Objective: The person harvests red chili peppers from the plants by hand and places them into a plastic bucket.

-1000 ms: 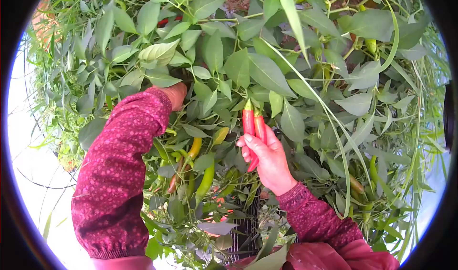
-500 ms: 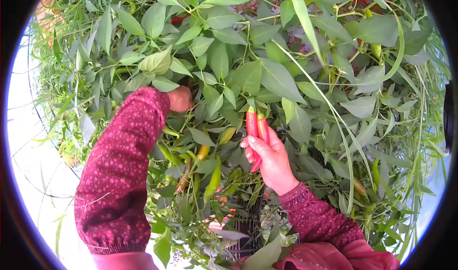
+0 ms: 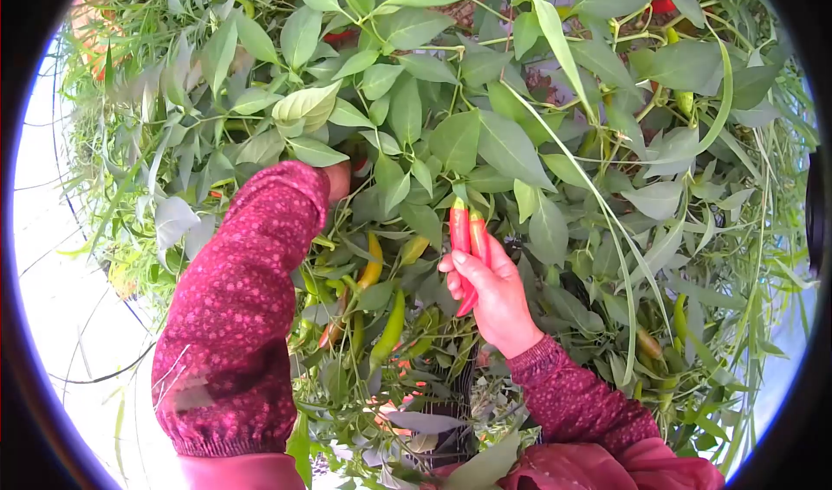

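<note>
My right hand [image 3: 497, 298] is closed around red chili peppers [image 3: 460, 227], with the thumb laid across them. Their green stem ends point up, and a red tip shows below my fingers. My left hand [image 3: 339, 181] reaches in among the pepper plant leaves [image 3: 316, 150]; only a small patch near the wrist shows, and the fingers are hidden. Below that hand hang a yellow-orange pepper [image 3: 372, 263] and a long green pepper [image 3: 389, 330].
Dense leafy pepper plants fill most of the view. Long grass blades [image 3: 620, 230] cross the right side. More peppers hang at lower right, including a green one [image 3: 680, 318]. A dark upright post or strap [image 3: 459, 416] stands low in the middle.
My left forearm has moved to the right, and its hand has gone deeper behind the leaves. Nearby leaves have shifted. My right hand stays almost still with the red chili peppers.
</note>
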Motion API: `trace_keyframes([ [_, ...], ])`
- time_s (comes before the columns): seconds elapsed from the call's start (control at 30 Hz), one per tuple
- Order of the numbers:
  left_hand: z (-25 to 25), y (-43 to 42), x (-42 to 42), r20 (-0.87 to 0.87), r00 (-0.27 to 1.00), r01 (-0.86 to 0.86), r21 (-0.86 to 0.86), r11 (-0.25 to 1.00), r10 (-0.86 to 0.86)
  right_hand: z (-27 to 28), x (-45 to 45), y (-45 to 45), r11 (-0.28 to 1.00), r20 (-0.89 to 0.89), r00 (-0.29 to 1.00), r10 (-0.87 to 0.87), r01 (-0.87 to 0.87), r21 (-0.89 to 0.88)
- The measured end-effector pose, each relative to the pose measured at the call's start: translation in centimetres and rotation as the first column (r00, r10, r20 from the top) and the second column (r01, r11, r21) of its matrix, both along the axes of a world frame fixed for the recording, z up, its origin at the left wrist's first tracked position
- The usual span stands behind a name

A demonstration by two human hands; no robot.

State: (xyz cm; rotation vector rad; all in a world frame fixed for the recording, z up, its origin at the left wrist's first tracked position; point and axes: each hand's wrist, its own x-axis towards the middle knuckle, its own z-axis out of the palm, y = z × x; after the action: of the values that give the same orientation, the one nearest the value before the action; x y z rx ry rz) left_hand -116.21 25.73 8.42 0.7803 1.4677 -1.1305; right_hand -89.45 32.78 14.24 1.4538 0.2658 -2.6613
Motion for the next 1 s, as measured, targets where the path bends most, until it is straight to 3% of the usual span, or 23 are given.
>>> trace_keyframes([
  [0.1, -0.1, -0.6, -0.6, -0.015, 0.999, -0.039, 0.014, 0.999, 0.039, 0.1, 0.0, -0.2, 1.000, 0.005, 1.000, 0.008, -0.008, -0.001],
  [0.2, -0.9, -3.3, -1.9, -0.063, 0.990, -0.108, 0.214, 0.971, 0.124, 0.1, 0.1, -0.5, 1.000, 0.012, 1.000, 0.017, -0.017, -0.007],
  [0.27, -0.3, -2.2, -1.7, -0.051, 0.985, -0.157, 0.131, 0.979, 0.165, 0.1, 0.1, -0.5, 1.000, 0.006, 1.000, 0.014, -0.014, -0.008],
  [0.33, -0.3, -2.5, -1.4, -0.102, 0.989, -0.075, 0.264, 0.962, 0.105, 0.1, -0.1, -0.5, 1.000, 0.010, 1.000, 0.005, -0.004, -0.029],
  [0.53, 0.7, -1.1, 0.0, -0.114, 0.993, 0.060, 0.295, 0.954, -0.027, 0.0, -0.5, -0.9, 1.000, 0.029, 1.000, -0.008, 0.009, -0.018],
  [0.57, 0.9, -1.3, 0.4, -0.118, 0.985, 0.158, 0.370, 0.915, -0.122, 0.0, -0.5, -0.8, 1.000, 0.035, 0.999, -0.012, 0.012, -0.016],
  [0.6, 1.4, -1.2, 0.7, -0.112, 0.986, 0.157, 0.370, 0.916, -0.123, 0.0, -0.4, -0.8, 1.000, 0.032, 0.999, -0.008, 0.008, -0.014],
  [0.67, 1.5, -0.7, 1.4, -0.145, 0.950, 0.311, 0.357, 0.881, -0.277, -0.3, 0.0, -0.7, 1.000, 0.034, 0.999, -0.015, 0.015, -0.002],
  [0.7, 0.6, -2.8, 0.8, -0.178, 0.918, 0.396, 0.468, 0.790, -0.355, -0.3, 0.1, -0.7, 1.000, 0.032, 0.999, -0.008, 0.007, 0.004],
  [0.73, 1.2, -2.4, 0.6, -0.170, 0.918, 0.394, 0.473, 0.788, -0.357, -0.3, 0.1, -0.8, 1.000, 0.026, 1.000, -0.001, 0.001, 0.010],
  [0.8, 3.1, -0.7, -0.7, -0.045, 0.998, -0.015, 0.525, 0.851, 0.045, -0.5, 0.3, -1.1, 0.999, 0.036, 0.999, 0.009, -0.011, 0.035],
  [0.83, 4.7, 0.2, -1.2, 0.021, 0.968, -0.225, 0.523, 0.822, 0.252, -0.4, 0.6, -1.4, 0.998, -0.001, 1.000, 0.027, -0.027, 0.054],
  [0.9, 8.1, 2.2, -2.3, 0.111, 0.786, -0.574, 0.496, 0.651, 0.608, 0.1, 0.8, -1.7, 0.996, -0.091, 0.995, 0.048, -0.041, 0.084],
  [0.93, 9.5, 2.4, -2.2, 0.095, 0.793, -0.559, 0.507, 0.657, 0.601, 0.4, 0.7, -1.7, 0.996, -0.111, 0.993, 0.039, -0.030, 0.084],
  [1.0, 11.8, 2.8, -0.1, 0.131, 0.897, -0.418, 0.567, 0.710, 0.423, 0.5, 0.8, -1.2, 0.996, -0.139, 0.990, 0.031, -0.020, 0.081],
])
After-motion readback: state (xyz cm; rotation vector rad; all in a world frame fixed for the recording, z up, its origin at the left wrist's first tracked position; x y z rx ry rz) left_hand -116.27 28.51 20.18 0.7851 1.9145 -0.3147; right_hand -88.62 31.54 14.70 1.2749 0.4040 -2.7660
